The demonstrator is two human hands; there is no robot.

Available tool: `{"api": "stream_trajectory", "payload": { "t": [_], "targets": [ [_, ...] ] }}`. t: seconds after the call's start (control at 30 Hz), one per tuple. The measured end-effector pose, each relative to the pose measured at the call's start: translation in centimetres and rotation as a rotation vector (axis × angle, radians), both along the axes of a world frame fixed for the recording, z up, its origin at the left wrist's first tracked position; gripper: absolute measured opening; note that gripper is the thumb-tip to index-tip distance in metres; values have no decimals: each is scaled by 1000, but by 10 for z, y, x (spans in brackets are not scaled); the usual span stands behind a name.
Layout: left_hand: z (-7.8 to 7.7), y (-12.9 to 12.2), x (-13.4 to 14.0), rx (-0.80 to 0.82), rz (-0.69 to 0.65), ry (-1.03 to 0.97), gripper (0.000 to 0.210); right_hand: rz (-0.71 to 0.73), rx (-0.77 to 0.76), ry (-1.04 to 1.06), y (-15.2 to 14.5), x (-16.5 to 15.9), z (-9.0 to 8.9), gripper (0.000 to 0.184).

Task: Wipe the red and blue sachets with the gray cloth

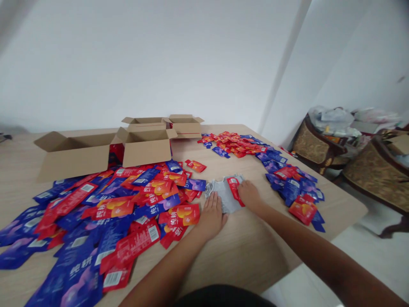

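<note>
A small grey cloth (225, 192) with a frayed edge lies flat on the table in front of me. My left hand (211, 216) rests on its left side, fingers stretched out and flat. On the right part of the cloth is a red pouch (234, 187) with a white label. My right hand (251, 195) is closed at that pouch's right edge, its fingertips partly hidden. Close to my left hand spreads a large heap of red and blue pouches (153, 192), overlapping one another.
Several open cardboard boxes (147, 153) stand at the back left. A second pile of red pouches (233, 143) and blue pouches (277, 164) runs along the table's right side. Beyond the right edge are patterned chairs (311, 143) loaded with plastic bags (332, 117).
</note>
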State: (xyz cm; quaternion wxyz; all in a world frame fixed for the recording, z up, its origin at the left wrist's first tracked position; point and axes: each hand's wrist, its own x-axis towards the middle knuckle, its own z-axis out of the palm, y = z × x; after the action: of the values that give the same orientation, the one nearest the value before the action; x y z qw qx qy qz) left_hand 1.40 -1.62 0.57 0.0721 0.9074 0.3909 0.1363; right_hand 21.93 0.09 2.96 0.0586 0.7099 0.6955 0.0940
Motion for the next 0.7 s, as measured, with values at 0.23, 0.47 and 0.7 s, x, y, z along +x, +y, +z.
{"api": "stream_trajectory", "payload": {
  "t": [0.23, 0.47, 0.7],
  "targets": [
    [-2, 0, -3, -13, -24, -27, 65, -63, 8, -26, 0, 15, 55, 39],
    [-4, 1, -4, 1, -48, -104, 64, -4, -57, 147, 6, -28, 60, 49],
    [-9, 2, -2, 15, -46, -136, 61, -72, -112, 356, 21, -22, 15, 49]
  ]
}}
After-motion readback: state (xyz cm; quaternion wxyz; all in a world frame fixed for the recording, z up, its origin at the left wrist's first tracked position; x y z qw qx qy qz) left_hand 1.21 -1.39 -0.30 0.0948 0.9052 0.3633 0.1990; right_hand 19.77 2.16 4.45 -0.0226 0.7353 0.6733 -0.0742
